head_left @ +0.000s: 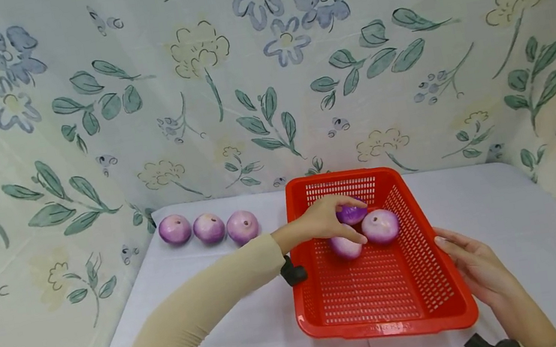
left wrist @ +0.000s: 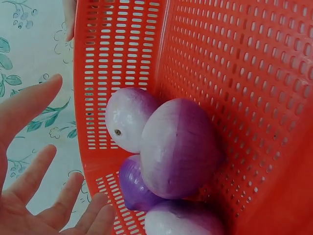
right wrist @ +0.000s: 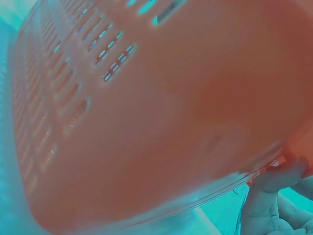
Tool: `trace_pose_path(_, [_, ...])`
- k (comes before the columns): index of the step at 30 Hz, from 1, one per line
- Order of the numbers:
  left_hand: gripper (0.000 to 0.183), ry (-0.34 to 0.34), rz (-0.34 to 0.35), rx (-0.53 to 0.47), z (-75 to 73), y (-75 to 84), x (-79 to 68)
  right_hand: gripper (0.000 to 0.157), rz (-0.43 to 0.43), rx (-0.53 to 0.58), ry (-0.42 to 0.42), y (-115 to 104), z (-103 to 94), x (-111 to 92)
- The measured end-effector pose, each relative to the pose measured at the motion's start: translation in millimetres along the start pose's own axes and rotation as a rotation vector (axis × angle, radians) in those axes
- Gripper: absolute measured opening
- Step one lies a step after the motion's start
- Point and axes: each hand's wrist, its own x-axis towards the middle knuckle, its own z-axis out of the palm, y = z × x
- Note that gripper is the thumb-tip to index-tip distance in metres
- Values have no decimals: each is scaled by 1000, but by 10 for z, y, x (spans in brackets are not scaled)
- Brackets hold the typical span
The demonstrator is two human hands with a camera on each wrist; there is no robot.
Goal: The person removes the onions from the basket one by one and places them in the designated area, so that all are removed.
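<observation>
A red perforated plastic basket [head_left: 387, 329] holds several purple-and-white onions. My left hand [head_left: 324, 219] is inside the basket, thumb and fingers spread apart beside a dark purple onion [head_left: 353, 212] and a paler onion [head_left: 347, 248]. Another round onion [head_left: 380, 226] lies to the right of them. From the left wrist view, the left hand [left wrist: 44, 196] has bent, parted fingers with nothing between them, while onions [left wrist: 182, 149] cluster in the basket's corner. At the basket's right rim, my right hand [head_left: 477, 264] grips the edge; its thumb [right wrist: 281, 177] presses the rim in the right wrist view.
Three more onions [head_left: 208, 229] stand in a row at the table's far left. White cloth covers the table [head_left: 237, 331]. Behind and at the sides hangs a floral curtain [head_left: 180, 110]. A black wrist camera [head_left: 292, 271] sits close to the basket's left rim.
</observation>
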Motion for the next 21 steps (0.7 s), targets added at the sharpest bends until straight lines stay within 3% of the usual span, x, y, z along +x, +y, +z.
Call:
trace_pose_path(6, [64, -13, -10, 60, 38, 10, 78, 25, -1, 1, 10, 9, 5, 7])
trace_pose_path(13, [63, -151, 21, -26, 79, -93, 191, 26, -42, 22, -29, 34, 1, 9])
trace_pose_path(17, [61, -183, 5, -4, 99, -141, 249, 28, -72, 44, -63, 55, -6, 6])
trace_pose_path(21, [59, -234, 32, -46, 122, -195, 307, 28, -66, 46, -56, 53, -20, 12])
